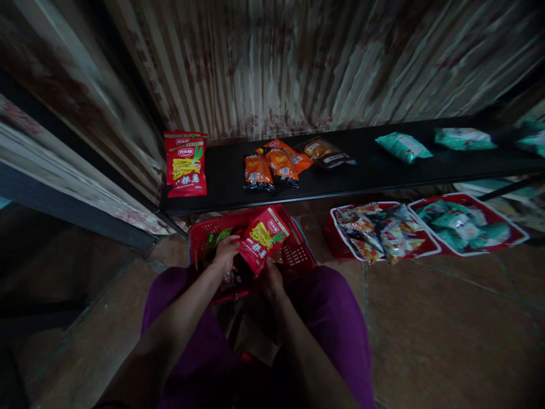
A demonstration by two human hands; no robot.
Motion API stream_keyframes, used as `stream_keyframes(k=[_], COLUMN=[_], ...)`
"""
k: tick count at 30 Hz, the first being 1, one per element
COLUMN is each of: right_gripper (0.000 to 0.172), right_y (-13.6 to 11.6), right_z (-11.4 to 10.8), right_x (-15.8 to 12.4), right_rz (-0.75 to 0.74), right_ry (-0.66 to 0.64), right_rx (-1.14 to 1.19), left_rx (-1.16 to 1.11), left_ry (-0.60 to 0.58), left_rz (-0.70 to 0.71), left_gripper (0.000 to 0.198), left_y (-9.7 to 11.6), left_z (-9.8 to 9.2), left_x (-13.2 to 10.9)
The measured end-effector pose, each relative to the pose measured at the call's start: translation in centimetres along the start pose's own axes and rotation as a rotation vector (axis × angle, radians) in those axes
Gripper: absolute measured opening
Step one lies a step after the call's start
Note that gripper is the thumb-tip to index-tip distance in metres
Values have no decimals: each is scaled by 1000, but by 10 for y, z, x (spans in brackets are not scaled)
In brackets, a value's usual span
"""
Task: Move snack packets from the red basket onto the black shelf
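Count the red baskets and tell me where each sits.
3: one red basket under the held red packet, a second basket farther right with patterned packets, and a third basket right of that with green packets. The shelf may hide more.

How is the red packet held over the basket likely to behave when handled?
The red packet looks like a flat pouch, so it probably flexes. Its smooth-looking face may slip slightly. Its broad, flat shape makes rolling unlikely.

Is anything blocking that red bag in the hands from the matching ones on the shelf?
Nothing visible blocks it: the red snack bag is held over the red basket, and the matching red bags are beyond the front edge of the black shelf.
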State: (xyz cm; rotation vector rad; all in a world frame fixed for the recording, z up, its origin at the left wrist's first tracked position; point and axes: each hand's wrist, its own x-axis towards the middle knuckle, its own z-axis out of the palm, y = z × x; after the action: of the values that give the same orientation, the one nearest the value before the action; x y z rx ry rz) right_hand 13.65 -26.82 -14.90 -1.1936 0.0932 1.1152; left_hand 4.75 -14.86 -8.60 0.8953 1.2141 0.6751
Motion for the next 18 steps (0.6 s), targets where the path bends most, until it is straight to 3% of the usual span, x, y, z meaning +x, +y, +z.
stream_keyframes(k=[6, 13, 18], right_gripper=[17, 18, 22], right_y=[-22, -25, -32], right_z=[17, 9, 6], right_x=[-50, -92, -104], right_rz=[143, 39, -41], right_ry=[-54, -95, -115], right_rx=[184, 213, 186], left_rx=[-360, -241, -142], left_ry=[40, -1, -79], left_rz=[14, 44, 74], left_gripper=[25, 19, 22], left_y=[14, 10, 21], left_z=[-21, -37, -46], left_x=[-60, -110, -124])
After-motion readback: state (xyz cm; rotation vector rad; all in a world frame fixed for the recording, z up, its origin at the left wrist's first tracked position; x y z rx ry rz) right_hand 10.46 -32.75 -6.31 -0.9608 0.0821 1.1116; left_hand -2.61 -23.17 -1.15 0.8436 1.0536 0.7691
